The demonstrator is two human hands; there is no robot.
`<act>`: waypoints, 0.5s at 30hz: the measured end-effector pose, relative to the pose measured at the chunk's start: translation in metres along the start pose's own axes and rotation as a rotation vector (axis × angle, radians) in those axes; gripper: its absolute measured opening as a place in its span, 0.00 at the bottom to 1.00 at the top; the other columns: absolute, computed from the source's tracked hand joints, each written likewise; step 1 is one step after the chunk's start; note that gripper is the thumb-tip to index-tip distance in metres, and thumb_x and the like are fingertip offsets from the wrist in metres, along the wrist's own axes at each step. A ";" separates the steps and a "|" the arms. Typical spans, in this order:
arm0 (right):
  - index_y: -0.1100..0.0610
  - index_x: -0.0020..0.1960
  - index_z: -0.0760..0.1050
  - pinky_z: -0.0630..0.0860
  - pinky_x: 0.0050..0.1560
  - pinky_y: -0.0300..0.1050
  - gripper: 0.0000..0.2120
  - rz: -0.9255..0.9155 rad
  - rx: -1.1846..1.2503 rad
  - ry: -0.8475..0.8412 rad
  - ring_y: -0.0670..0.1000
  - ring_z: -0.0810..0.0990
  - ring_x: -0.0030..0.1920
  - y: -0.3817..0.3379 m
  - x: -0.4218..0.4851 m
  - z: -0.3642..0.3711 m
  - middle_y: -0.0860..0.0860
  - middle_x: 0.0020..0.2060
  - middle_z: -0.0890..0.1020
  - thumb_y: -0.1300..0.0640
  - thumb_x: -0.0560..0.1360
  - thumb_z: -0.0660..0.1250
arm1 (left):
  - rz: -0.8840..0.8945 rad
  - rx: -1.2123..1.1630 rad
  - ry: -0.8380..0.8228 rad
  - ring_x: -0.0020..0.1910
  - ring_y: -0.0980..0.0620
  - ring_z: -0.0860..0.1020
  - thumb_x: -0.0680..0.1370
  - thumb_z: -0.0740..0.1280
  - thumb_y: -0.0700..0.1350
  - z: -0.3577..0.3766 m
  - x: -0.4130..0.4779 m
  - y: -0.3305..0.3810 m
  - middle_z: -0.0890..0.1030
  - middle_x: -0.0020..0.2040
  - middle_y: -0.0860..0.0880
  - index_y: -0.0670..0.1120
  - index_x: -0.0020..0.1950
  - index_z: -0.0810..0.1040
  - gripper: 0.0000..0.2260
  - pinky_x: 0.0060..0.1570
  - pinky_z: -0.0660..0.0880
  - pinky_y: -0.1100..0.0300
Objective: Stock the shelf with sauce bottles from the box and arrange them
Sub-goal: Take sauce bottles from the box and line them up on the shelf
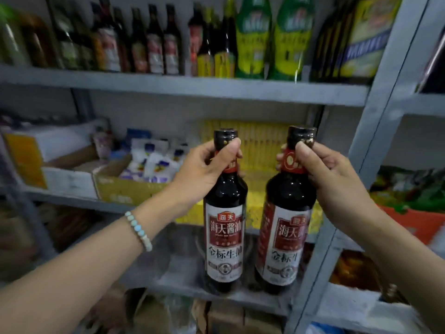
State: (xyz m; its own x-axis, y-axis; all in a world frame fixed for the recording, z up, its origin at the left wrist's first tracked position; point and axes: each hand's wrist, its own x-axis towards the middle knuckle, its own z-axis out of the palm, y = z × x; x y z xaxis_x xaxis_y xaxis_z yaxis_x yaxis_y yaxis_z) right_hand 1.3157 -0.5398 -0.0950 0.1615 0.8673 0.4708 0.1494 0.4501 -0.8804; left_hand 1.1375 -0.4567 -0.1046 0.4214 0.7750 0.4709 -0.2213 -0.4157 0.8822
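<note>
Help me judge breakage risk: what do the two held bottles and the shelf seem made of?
The left bottle and right bottle look like dark glossy glass, given crisp highlights on their shoulders, though hard plastic is possible. The shelf looks like grey painted metal: thin, flat, matte edges.

The left bottle (225, 213) and right bottle (286, 213) are side by side, just apart, at the front of the lower shelf (178, 266). The left hand (204, 169) and right hand (337, 184) each grip a neck. Behind and to the left, a box (120, 189) sits on the middle shelf (72, 201). Above, a row of bottles (154, 44) lines the top shelf (168, 86).
</note>
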 end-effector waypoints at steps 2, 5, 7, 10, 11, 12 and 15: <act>0.51 0.43 0.82 0.79 0.47 0.37 0.16 -0.025 0.021 -0.012 0.45 0.83 0.43 -0.042 0.021 0.010 0.48 0.40 0.85 0.41 0.65 0.67 | 0.030 0.015 0.010 0.31 0.52 0.80 0.68 0.65 0.56 -0.016 0.014 0.049 0.78 0.32 0.47 0.46 0.39 0.75 0.14 0.36 0.78 0.60; 0.50 0.42 0.83 0.78 0.45 0.39 0.15 -0.053 0.056 -0.038 0.46 0.82 0.42 -0.094 0.049 0.029 0.49 0.40 0.85 0.41 0.66 0.67 | 0.028 0.059 0.021 0.32 0.52 0.81 0.67 0.66 0.59 -0.041 0.031 0.111 0.79 0.34 0.46 0.46 0.39 0.76 0.16 0.37 0.78 0.59; 0.52 0.43 0.82 0.78 0.42 0.36 0.15 -0.074 0.080 -0.046 0.45 0.83 0.41 -0.123 0.067 0.044 0.49 0.39 0.85 0.42 0.67 0.67 | 0.035 0.081 0.043 0.32 0.52 0.81 0.67 0.66 0.59 -0.060 0.041 0.145 0.80 0.33 0.47 0.46 0.39 0.76 0.15 0.36 0.78 0.61; 0.54 0.45 0.81 0.79 0.42 0.37 0.15 -0.092 0.110 -0.046 0.45 0.83 0.40 -0.156 0.091 0.068 0.48 0.38 0.85 0.44 0.68 0.66 | 0.066 0.152 0.074 0.33 0.51 0.81 0.69 0.65 0.59 -0.089 0.054 0.184 0.81 0.32 0.47 0.47 0.38 0.77 0.14 0.37 0.79 0.61; 0.55 0.46 0.81 0.79 0.43 0.38 0.16 -0.095 0.124 -0.036 0.45 0.83 0.41 -0.164 0.099 0.076 0.48 0.39 0.85 0.43 0.68 0.66 | 0.076 0.164 0.086 0.34 0.50 0.81 0.69 0.65 0.58 -0.099 0.057 0.194 0.81 0.32 0.48 0.48 0.38 0.77 0.14 0.37 0.79 0.61; 0.55 0.46 0.80 0.80 0.43 0.38 0.17 -0.100 0.136 -0.028 0.45 0.83 0.40 -0.171 0.107 0.084 0.48 0.38 0.85 0.43 0.68 0.66 | 0.083 0.169 0.096 0.34 0.51 0.82 0.69 0.65 0.58 -0.110 0.060 0.204 0.81 0.32 0.48 0.48 0.37 0.77 0.14 0.36 0.79 0.62; 0.57 0.47 0.80 0.80 0.39 0.37 0.17 -0.127 0.164 -0.039 0.44 0.83 0.38 -0.187 0.131 0.109 0.48 0.37 0.85 0.44 0.68 0.66 | 0.095 0.203 0.093 0.34 0.52 0.82 0.71 0.64 0.58 -0.143 0.069 0.225 0.81 0.32 0.49 0.46 0.40 0.77 0.15 0.35 0.78 0.63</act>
State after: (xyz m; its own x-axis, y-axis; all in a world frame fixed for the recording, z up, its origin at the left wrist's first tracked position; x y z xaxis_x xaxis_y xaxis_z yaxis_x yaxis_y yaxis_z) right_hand 1.2027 -0.4875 0.1253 0.1129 0.8078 0.5785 0.0048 0.5818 -0.8133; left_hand 0.9906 -0.4288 0.1270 0.3219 0.7648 0.5582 -0.0705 -0.5686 0.8196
